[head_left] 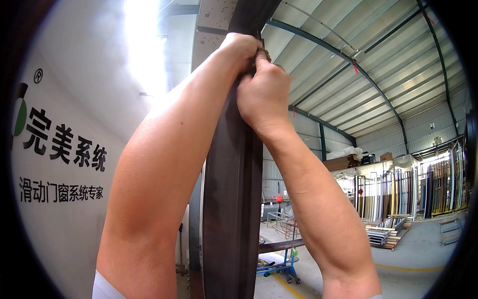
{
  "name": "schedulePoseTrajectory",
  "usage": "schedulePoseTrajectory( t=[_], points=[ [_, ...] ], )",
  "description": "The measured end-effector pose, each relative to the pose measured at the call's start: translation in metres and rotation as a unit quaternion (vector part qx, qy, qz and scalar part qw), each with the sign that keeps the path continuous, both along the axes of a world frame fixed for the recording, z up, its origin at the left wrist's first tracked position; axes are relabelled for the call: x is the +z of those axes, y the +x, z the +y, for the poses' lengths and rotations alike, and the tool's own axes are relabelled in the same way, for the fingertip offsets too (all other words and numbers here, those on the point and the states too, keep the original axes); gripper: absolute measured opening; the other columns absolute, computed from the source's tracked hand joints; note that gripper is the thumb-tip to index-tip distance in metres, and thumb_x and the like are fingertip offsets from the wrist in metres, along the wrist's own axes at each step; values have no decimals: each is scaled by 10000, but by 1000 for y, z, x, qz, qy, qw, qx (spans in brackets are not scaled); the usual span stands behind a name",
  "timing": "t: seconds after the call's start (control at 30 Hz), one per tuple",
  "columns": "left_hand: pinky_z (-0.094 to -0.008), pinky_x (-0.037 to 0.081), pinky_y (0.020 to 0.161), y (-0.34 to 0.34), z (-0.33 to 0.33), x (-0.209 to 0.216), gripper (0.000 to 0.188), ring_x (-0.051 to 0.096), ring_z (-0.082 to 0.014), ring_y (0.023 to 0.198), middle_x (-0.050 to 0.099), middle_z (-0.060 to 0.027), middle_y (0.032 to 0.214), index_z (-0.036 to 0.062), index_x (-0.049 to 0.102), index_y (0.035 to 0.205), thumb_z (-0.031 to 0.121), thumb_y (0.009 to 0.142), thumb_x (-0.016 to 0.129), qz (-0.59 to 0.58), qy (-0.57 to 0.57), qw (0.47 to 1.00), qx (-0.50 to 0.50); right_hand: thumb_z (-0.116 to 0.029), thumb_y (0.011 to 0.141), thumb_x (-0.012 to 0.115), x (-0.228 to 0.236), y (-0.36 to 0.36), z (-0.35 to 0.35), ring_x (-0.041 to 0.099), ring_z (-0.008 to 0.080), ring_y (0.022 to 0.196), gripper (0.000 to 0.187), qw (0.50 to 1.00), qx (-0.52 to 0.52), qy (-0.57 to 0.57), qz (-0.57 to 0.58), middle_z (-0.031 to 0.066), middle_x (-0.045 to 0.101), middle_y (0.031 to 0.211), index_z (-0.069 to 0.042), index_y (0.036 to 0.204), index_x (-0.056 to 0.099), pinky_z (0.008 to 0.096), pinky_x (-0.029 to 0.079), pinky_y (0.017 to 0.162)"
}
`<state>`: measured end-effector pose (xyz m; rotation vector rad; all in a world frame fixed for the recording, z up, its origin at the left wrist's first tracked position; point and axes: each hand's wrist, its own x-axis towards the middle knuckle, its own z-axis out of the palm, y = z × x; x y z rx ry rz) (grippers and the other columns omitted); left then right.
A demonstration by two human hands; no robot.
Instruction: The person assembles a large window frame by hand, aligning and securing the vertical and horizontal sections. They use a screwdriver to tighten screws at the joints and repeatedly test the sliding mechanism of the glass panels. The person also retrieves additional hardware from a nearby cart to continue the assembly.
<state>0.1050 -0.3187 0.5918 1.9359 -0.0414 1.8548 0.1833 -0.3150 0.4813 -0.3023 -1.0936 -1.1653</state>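
Note:
Both my arms reach up to the top of a tall dark metal profile point(230, 199) that stands upright in front of me. Where it meets a dark crosspiece point(254, 14), my left hand point(243, 47) is closed against the metal, its fingers mostly hidden behind the wrist. Just below and to the right, my right hand point(266, 92) is closed too, thumb raised beside the left fingers. The hands nearly touch. Whatever they grip between them is too small and too covered to make out.
A white printed wall panel point(64, 114) curves along the left. Behind the profile are a blue wheeled cart point(285, 266) and a horizontal dark bar point(281, 245). Racks of upright profiles point(386, 194) and a stack of frames point(386, 236) stand at the right.

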Motion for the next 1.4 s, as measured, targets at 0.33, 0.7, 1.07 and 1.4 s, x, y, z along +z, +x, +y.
schedulePoseTrajectory(
  t=[0.33,0.7,1.07,1.4],
  points=[
    [-338,560,720,-5,8,14,135,688,-206,768,738,-119,888,-33,759,869,76,896,683,2,18,999,37,-34,854,560,-6,-7,-9,628,467,1041,501,991,121,-57,-10,325,593,1145,109,1333,562,445,518,959],
    [-334,551,730,-8,-4,0,141,688,-197,810,729,-96,908,-14,763,860,72,912,663,20,9,999,33,-46,867,543,-14,-11,-19,616,469,1078,462,989,123,-68,35,290,617,1164,122,1296,572,449,507,979],
    [-369,576,753,-6,8,16,160,697,-255,812,714,-178,926,-99,697,927,2,959,577,7,3,999,-49,-97,911,519,-14,-9,-19,682,473,993,482,977,177,-114,-18,355,685,1002,172,1311,522,470,528,931],
    [-372,582,739,1,5,10,146,701,-267,807,703,-184,911,-128,685,933,-30,947,579,-13,-2,998,-62,-83,911,507,-16,-6,-16,689,486,922,451,979,174,-104,-22,364,679,916,179,1276,541,493,534,902]
  ],
)
